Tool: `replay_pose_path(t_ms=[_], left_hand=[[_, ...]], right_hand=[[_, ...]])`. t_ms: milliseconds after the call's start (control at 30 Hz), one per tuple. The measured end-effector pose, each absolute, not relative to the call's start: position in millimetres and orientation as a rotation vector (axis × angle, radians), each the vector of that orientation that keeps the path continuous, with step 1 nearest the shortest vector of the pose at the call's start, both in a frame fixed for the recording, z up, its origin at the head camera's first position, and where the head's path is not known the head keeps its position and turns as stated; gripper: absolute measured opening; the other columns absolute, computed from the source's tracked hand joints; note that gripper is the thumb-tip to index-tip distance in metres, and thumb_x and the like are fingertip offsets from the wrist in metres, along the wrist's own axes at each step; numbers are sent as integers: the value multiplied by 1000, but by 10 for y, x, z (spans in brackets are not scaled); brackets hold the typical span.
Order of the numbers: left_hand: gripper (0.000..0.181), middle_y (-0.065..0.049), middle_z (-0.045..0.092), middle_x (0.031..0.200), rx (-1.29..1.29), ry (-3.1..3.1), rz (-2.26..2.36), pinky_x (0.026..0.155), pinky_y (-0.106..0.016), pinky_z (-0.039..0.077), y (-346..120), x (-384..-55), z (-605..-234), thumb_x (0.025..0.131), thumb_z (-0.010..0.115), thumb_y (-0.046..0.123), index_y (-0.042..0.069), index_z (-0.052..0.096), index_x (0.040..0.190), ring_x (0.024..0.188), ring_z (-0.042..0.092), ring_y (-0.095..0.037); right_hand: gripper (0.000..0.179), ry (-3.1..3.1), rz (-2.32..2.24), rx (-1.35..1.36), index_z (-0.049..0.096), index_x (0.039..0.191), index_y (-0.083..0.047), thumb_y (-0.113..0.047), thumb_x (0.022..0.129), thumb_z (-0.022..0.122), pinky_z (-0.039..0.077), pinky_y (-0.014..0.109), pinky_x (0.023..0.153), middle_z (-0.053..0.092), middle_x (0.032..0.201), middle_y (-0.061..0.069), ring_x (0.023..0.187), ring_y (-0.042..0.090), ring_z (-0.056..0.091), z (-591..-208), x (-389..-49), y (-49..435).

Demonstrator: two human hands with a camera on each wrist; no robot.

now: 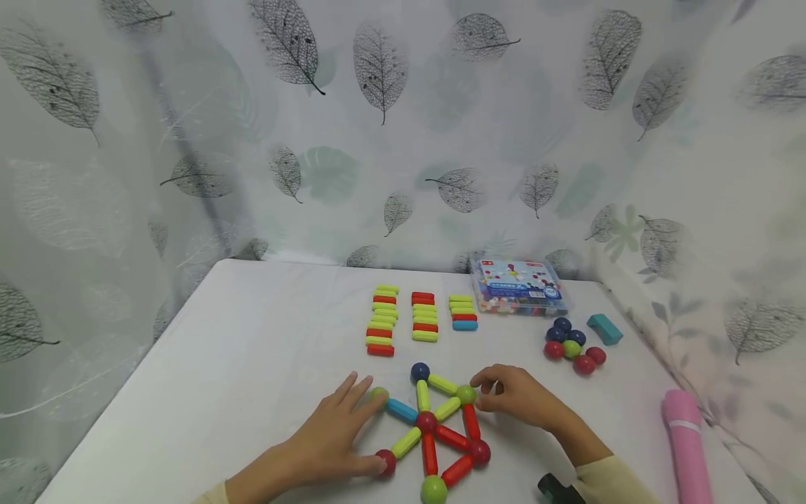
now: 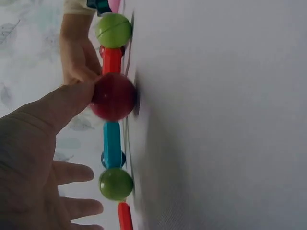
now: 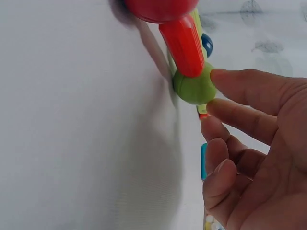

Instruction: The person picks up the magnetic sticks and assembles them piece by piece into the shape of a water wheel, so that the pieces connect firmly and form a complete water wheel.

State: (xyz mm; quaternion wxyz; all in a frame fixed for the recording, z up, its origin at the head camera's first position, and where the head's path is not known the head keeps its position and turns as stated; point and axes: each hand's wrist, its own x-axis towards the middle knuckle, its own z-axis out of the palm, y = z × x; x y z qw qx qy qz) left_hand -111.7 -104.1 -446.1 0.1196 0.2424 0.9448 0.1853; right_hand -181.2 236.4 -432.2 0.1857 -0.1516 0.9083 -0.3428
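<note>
A flat figure of magnetic rods and balls lies on the white table, rods fanning out from a central red ball (image 1: 426, 421). My left hand (image 1: 327, 437) spreads over its left side with straight fingers. That thumb touches the left red ball (image 2: 114, 96), and the fingertips reach the left green ball (image 1: 378, 396), joined to the center by a blue rod (image 1: 401, 411). My right hand (image 1: 519, 395) pinches the right green ball (image 3: 194, 86) between thumb and forefinger, the other fingers curled. A red rod (image 3: 183, 47) runs from that ball to another red ball (image 1: 481, 453).
Spare yellow, red and blue rods (image 1: 425, 317) lie in three columns behind the figure. Farther right are a clear plastic box (image 1: 519, 287), loose balls (image 1: 571, 348), a teal block (image 1: 604, 329) and a pink roll (image 1: 686, 444). A leaf-print curtain (image 1: 403, 140) hangs behind the table.
</note>
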Motion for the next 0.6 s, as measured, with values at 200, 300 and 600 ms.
replay_pose_path(t_ms=[200,300,600], left_hand=[[56,4,57,125,798,2853,457,105,-52,49,-972,-995,-4488,77,76,70,28,66,112,129,47,-24],[51,10,53,110,854,2849,391,97,-42,52,-931,-969,-4474,76,76,71,30,69,105,112,47,-16],[39,7,55,103,900,2900,315,82,-33,50,-986,-1099,-4485,80,81,51,22,75,107,99,47,-14]], right_hand=[[37,2590,-954,-474,71,123,-15,-24,89,79,52,26,63,62,93,-2,81,19,55,-4359,-1790,2330],[35,2608,-920,-486,72,124,-15,-24,90,77,52,26,64,62,94,-3,82,18,55,-4363,-1800,2312],[27,2599,-910,-428,74,111,-16,-24,87,81,52,27,67,62,91,-2,82,18,56,-4368,-1776,2369]])
